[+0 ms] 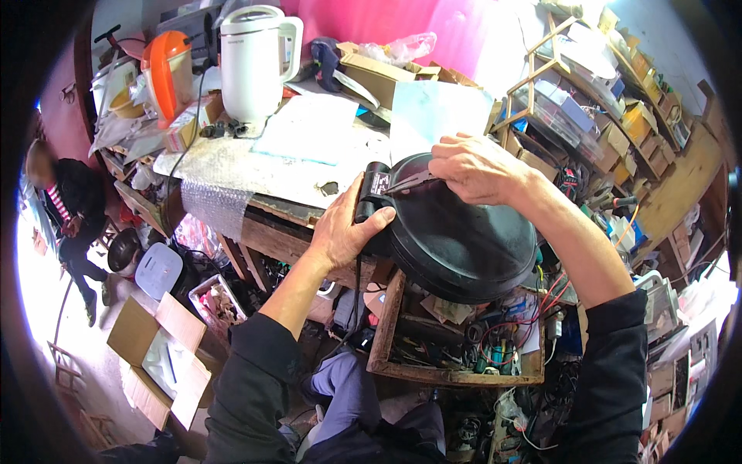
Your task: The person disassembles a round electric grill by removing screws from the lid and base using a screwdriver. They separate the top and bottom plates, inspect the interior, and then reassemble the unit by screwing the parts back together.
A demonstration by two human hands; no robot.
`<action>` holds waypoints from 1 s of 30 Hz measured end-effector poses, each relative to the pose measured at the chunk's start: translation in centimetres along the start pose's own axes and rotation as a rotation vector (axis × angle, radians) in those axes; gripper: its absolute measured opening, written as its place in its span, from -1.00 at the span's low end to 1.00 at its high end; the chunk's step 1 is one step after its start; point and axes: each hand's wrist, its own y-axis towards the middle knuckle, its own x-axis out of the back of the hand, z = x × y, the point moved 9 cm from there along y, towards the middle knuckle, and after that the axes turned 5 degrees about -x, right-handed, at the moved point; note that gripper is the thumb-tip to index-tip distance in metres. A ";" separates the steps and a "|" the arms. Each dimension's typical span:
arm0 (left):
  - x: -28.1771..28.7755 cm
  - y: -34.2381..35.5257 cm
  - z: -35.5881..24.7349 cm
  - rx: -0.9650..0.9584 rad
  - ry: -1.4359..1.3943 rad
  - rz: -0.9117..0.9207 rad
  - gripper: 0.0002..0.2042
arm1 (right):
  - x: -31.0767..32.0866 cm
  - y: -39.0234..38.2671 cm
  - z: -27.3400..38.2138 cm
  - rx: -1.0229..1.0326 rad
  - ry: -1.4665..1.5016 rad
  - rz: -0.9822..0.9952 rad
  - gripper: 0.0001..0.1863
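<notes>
A round black electric griddle (464, 247) stands tilted at the bench's front edge, above an open drawer. My left hand (345, 232) is closed around the griddle's hinge block (376, 189), thumb along its near side. A dark cord (357, 290) hangs below it. My right hand (475, 172) is closed on needle-nose pliers (412, 183) over the lid's far side. Their pointed tips reach left to the hinge block, beside its printed label; I cannot tell whether they grip anything there. My fingers hide the handles.
An open wooden drawer (456, 377) full of tools and wires sits below the griddle. On the bench stand a white jug-shaped appliance (253, 66) and an orange-lidded jug (165, 77). An open cardboard box (166, 359) lies at lower left. A person (73, 201) sits far left.
</notes>
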 end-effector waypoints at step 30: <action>-0.2 -0.1 -0.4 0.020 -0.032 0.002 -0.03 | -1.4 -0.4 -0.4 -0.028 -0.121 -0.120 -0.88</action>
